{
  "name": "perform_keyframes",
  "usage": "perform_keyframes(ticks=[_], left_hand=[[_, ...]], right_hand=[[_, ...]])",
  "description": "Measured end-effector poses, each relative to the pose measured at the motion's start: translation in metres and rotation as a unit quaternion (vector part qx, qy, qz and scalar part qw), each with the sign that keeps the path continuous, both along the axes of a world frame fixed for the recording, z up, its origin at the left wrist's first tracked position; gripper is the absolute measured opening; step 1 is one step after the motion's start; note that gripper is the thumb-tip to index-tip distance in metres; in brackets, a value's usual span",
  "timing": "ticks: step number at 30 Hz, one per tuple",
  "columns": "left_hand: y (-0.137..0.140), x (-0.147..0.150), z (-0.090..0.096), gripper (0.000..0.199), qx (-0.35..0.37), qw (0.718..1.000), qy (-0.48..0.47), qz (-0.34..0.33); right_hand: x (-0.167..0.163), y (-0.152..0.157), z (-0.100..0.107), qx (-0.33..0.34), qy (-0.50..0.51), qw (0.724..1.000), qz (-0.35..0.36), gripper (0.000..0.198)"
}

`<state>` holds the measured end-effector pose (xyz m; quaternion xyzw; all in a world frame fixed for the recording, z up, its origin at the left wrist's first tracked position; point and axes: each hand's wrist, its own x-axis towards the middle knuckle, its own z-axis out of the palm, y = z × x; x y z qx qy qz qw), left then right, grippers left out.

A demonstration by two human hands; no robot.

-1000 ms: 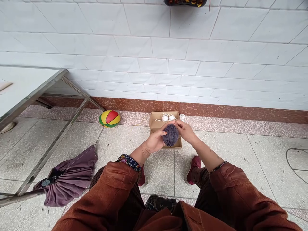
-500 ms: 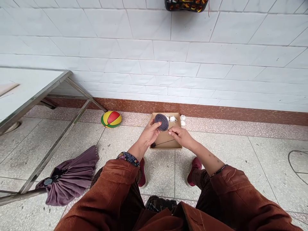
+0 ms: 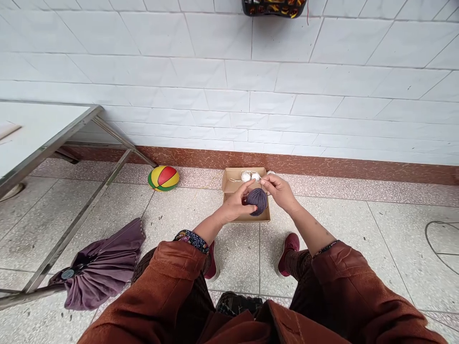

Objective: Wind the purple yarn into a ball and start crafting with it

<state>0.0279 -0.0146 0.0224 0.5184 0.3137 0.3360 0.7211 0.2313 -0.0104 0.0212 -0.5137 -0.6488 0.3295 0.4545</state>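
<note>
My left hand [image 3: 238, 206] is closed around a ball of dark purple-grey yarn [image 3: 256, 201], thumb on its near side. Above and to the right of the ball, my right hand [image 3: 278, 190] pinches with thumb and forefinger; the yarn strand in that pinch is too thin to make out clearly. Both hands are over an open cardboard box [image 3: 229, 179] on the floor. Small white yarn balls [image 3: 245, 176] lie in its far part, with a loose white end trailing left. My left hand and the purple-grey ball hide much of the near part.
Left of the box, a yellow, red and green ball [image 3: 163, 178] lies by the wall. A metal-framed table [image 3: 53, 143] stands at the left, with a folded purple umbrella [image 3: 103, 267] by its lower bar. A black basket [image 3: 274, 7] is at the top. My shoes [image 3: 289, 251] flank the box.
The purple-grey ball has come nearer and to the right in my left hand, and is turned. My right hand has moved up and right, from below the ball's edge to above it.
</note>
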Motion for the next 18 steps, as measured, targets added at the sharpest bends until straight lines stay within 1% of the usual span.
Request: perform_keyframes(ticks=[2, 4, 8, 11, 14, 16, 18], left_hand=[[-0.001, -0.002, 0.003, 0.084, -0.017, 0.998, -0.039, -0.035], [-0.002, -0.003, 0.006, 0.078, -0.058, 0.995, -0.081, -0.031], [0.001, -0.005, 0.009, 0.053, -0.143, 0.976, -0.157, 0.037], [0.007, -0.008, 0.008, 0.043, -0.161, 0.962, -0.204, 0.086], [0.013, -0.013, 0.008, 0.041, -0.161, 0.958, -0.206, 0.118], [0.017, -0.017, 0.009, 0.039, -0.15, 0.963, -0.173, 0.143], [0.02, -0.02, 0.008, 0.04, -0.12, 0.97, -0.124, 0.173]], right_hand=[[0.002, 0.003, -0.007, -0.022, -0.008, 1.0, -0.007, 0.025], [0.001, 0.003, -0.014, -0.041, -0.019, 0.999, -0.01, 0.026], [-0.01, -0.002, -0.024, -0.052, -0.039, 0.998, -0.003, 0.025], [-0.021, -0.009, -0.03, -0.038, -0.075, 0.996, 0.024, 0.02], [-0.029, -0.016, -0.031, -0.013, -0.113, 0.991, 0.073, 0.017], [-0.032, -0.021, -0.025, 0.002, -0.13, 0.985, 0.114, 0.019], [-0.032, -0.026, -0.015, 0.012, -0.132, 0.979, 0.153, 0.022]])
